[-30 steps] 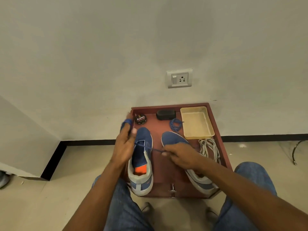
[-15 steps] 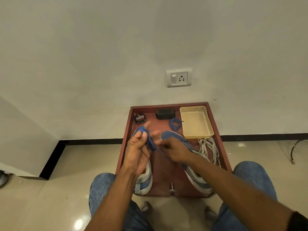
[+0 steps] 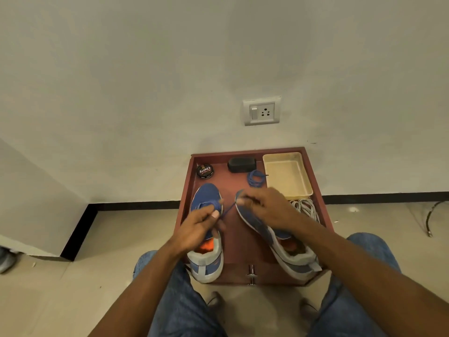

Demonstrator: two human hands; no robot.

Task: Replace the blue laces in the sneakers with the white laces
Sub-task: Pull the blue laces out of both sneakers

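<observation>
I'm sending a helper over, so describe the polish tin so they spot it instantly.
Find the red-brown tray on the floor under the wall socket. In its far left corner, beyond the left sneaker, lies the polish tin: the only round thing there, black with lettering on its lid.

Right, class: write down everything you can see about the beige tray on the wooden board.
The beige tray is a shallow rectangular container, plastic by its look, with a raised rim and rounded corners. It is empty and lies flat in the board's far right corner, near the wall. The coiled blue lace lies just to its left and the white laces just in front of it. Neither hand touches it.
</observation>
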